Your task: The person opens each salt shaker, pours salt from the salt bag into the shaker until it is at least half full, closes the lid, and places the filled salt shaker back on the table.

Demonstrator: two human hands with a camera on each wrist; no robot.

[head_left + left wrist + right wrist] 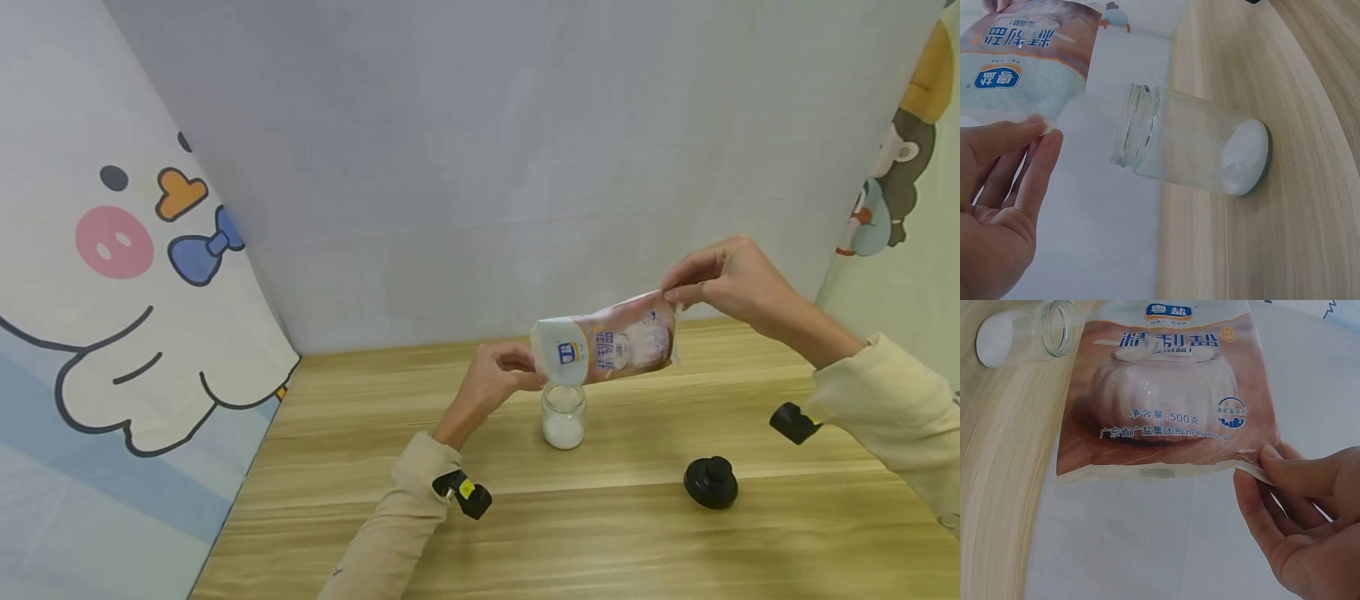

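Observation:
A pink and pale-blue bag of salt (630, 340) is held tilted above a clear glass jar (564, 404). My left hand (491, 379) pinches the bag's lower corner between thumb and fingertips, close to the jar's mouth. At the other end, my right hand (742, 279) grips a bottom corner of the bag, higher up. The jar stands upright on the table, with white salt (1246, 157) covering its bottom. In the left wrist view, a faint whitish streak runs from the bag's pinched corner toward the jar mouth.
On the wooden table (337, 467), a round black lid (712, 483) with a knob lies to the right of the jar, nearer me. Behind the table hangs a pale cloth backdrop (480, 208). Cartoon-printed cloths (112, 350) stand at both sides.

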